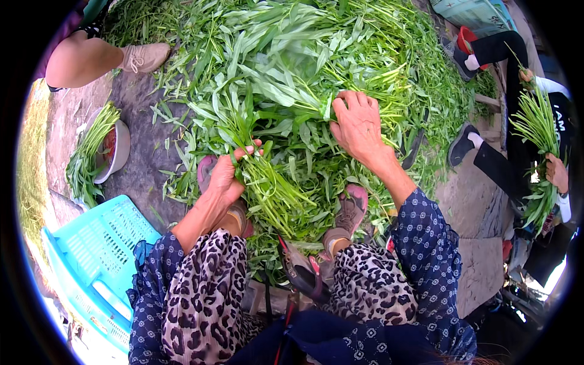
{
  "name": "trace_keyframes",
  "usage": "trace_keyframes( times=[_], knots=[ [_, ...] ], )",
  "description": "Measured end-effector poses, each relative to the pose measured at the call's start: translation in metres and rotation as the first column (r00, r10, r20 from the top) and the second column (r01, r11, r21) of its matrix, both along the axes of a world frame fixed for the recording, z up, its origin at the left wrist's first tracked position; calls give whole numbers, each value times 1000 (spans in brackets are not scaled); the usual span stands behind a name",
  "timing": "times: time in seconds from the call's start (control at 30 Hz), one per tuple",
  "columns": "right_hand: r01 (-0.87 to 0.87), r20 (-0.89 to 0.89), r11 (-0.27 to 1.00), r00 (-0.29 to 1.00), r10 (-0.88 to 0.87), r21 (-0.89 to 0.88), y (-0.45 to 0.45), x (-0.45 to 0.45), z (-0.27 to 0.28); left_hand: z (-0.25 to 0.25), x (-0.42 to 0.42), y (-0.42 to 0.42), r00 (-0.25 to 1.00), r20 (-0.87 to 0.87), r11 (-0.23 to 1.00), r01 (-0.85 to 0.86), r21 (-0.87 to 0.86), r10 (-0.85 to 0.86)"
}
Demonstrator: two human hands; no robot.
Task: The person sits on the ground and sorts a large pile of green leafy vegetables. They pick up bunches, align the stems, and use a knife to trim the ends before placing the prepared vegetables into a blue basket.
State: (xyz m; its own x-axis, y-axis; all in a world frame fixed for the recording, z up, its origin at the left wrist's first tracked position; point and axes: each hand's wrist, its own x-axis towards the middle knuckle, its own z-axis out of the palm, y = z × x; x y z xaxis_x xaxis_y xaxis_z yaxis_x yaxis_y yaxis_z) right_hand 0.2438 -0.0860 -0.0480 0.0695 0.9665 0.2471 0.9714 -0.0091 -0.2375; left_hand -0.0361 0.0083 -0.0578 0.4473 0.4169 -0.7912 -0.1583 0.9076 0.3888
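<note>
A bunch of leafy green stems that look like water spinach (278, 194) is gripped in my left hand (223, 178). Its leaves point away from me and its cut stems slope down between my shoes. My right hand (358, 125), back upward, pinches the stem end of another leafy sprig (299, 93), whose leaves spread to the upper left. My right fingertips are partly hidden under the hand. Both hands are over a broad loose heap of the same greens (283, 45), which spreads across the ground before me.
At the left, a white bucket (121, 153) has a bunch of greens (91, 155) leaning over its rim. Nearer stands a blue plastic crate (107, 242). One person's shoe (146, 57) borders the heap; at the right, a co-worker's hand (556, 172) holds another bunch (536, 118).
</note>
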Motion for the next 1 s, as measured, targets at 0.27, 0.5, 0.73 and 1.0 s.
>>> trace_keyframes(
  times=[0.27,0.5,0.73,1.0],
  knots=[
    [-36,-849,890,317,-422,-455,4,-14,14,5,6,-4,992,52,994,110,27,-111],
    [-17,-788,819,-262,-557,-573,14,-57,20,22,18,-12,976,124,984,174,36,-177],
    [-127,-829,845,312,-464,-520,9,-87,1,17,18,-16,981,-73,975,185,119,-178],
    [-295,-932,887,181,-313,-355,29,-119,9,8,21,-24,991,-93,949,123,290,-100]
  ],
)
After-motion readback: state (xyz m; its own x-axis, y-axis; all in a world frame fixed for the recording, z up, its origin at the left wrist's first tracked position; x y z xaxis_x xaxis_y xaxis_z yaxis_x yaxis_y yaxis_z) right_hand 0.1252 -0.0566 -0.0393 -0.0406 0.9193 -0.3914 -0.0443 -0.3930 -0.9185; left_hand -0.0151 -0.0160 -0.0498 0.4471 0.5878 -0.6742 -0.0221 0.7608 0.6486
